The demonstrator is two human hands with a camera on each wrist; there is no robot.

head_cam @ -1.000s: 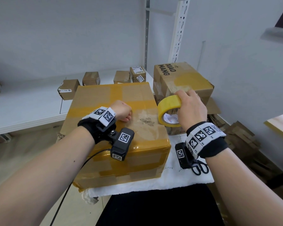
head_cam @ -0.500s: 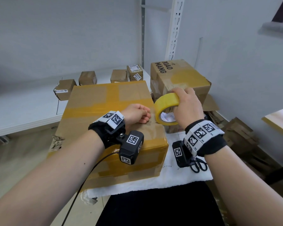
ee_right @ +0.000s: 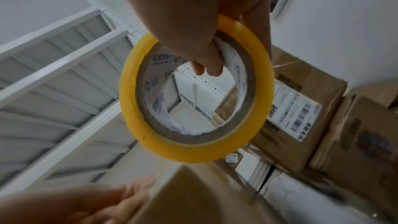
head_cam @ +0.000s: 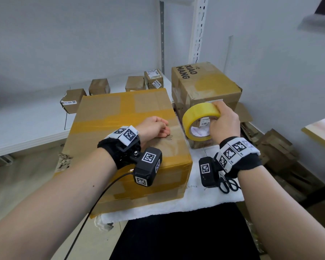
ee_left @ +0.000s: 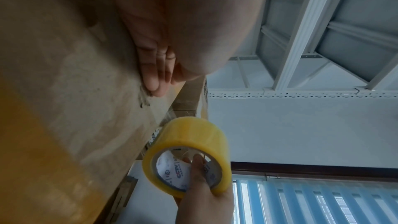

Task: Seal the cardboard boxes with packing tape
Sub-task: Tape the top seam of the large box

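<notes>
Head view, looking down: a large cardboard box (head_cam: 124,147) sits on a white cloth (head_cam: 201,199) directly in front of the person, its top and front crossed by wide bands of glossy yellow-brown tape. The left hand (head_cam: 153,128) rests on the box top near its right edge, fingers laid together against the cardboard and holding nothing. Just to the right of that edge, off the box and raised above the cloth, the right hand (head_cam: 224,124) grips a roll of yellow packing tape (head_cam: 200,121), thumb through the core and fingers over the outer rim. Seen from the right wrist, the roll is a thick translucent yellow ring around a brown cardboard core lined with white printed paper. Behind the roll stands a second box (head_cam: 204,85) printed "XIAO MANG". Black-handled scissors (head_cam: 229,184) lie on the cloth under the right wrist.
</notes>
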